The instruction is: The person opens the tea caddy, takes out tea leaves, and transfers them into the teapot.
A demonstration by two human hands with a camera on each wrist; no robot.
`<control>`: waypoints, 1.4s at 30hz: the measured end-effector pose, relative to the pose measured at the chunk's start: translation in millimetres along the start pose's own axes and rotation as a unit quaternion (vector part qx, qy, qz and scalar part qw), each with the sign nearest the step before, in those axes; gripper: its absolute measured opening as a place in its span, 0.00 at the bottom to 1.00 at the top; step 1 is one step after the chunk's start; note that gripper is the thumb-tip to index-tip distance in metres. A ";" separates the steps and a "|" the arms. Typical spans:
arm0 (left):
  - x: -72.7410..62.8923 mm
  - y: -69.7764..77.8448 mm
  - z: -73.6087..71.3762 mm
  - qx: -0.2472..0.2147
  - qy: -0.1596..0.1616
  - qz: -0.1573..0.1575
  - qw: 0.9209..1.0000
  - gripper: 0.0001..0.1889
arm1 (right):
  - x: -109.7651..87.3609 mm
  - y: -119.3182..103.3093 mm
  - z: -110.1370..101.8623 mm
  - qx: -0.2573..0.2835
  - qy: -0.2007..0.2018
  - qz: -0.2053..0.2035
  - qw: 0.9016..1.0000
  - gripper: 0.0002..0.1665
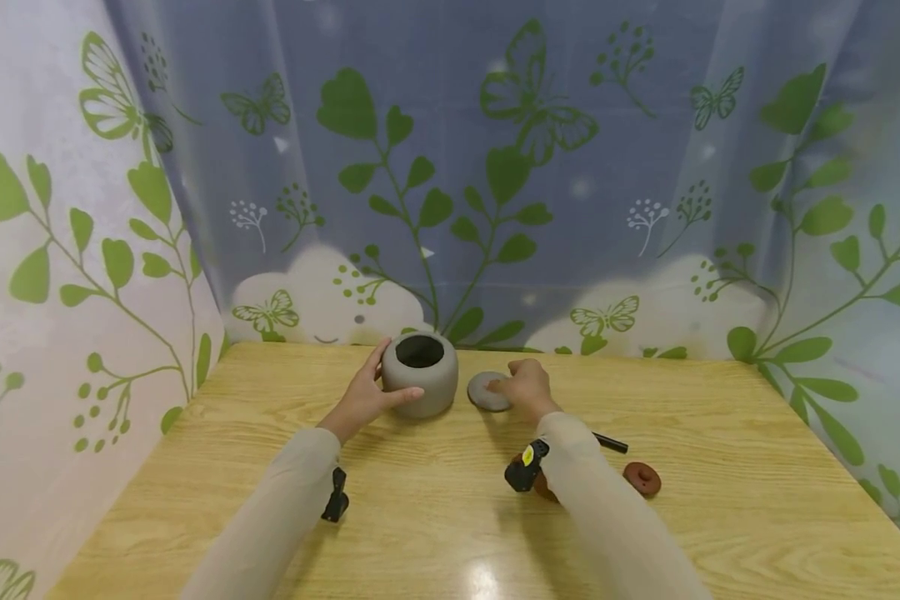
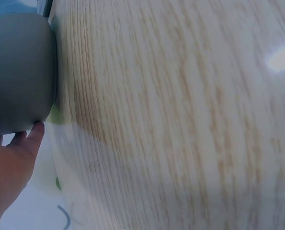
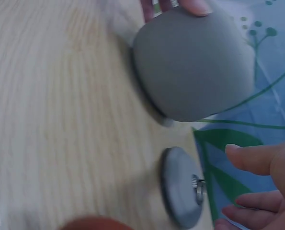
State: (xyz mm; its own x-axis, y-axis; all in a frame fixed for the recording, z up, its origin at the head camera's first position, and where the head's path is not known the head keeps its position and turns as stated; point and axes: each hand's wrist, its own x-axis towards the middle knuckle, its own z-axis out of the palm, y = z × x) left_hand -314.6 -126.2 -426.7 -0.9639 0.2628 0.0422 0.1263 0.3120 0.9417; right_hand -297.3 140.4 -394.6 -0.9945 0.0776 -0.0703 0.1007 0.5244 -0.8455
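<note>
A grey rounded jar point(image 1: 437, 385) with a dark open mouth stands upright near the back of the wooden table. My left hand point(image 1: 367, 393) holds it from the left, thumb across the front and fingers round the far side; the left wrist view shows fingertips at the jar's wall point(image 2: 20, 72). Just right of the jar lies its matching grey lid point(image 1: 483, 392), with a small metal ring point(image 3: 199, 189) on top. My right hand point(image 1: 528, 390) hovers by the lid, thumb and fingers apart, a gap showing between them and the ring in the right wrist view.
A small reddish-brown lid point(image 1: 642, 479) and a black stick point(image 1: 611, 442) lie on the table at right. Another reddish-brown thing point(image 1: 546, 487) is mostly hidden under my right wrist. A leaf-patterned curtain point(image 1: 450, 167) hangs behind the table's back edge.
</note>
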 end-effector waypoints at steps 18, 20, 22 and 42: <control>-1.3 2.1 -0.7 0.000 0.002 -0.003 1.000 0.57 | -14.3 31.1 -63.6 -0.009 -0.026 0.006 1.000 0.37; -1.0 2.0 -0.5 -0.002 0.001 -0.003 1.000 0.56 | -17.4 39.4 -69.6 -0.010 -0.029 0.010 0.999 0.37; -0.7 1.3 -0.5 -0.003 0.000 -0.003 1.000 0.56 | -21.5 48.0 -74.8 -0.014 -0.031 0.012 0.999 0.37; 1.1 -1.2 -0.2 -0.003 -0.003 -0.001 1.000 0.56 | -39.8 109.7 -95.4 -0.057 -0.056 -0.029 0.996 0.26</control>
State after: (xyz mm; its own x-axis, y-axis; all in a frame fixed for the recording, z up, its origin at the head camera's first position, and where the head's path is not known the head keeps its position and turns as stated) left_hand -315.9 -126.5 -427.7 -0.9630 0.2669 0.0377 0.1219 0.3064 0.9441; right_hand -243.9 275.7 -434.1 -0.9950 -0.0482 -0.0872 0.0388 0.6189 -0.7845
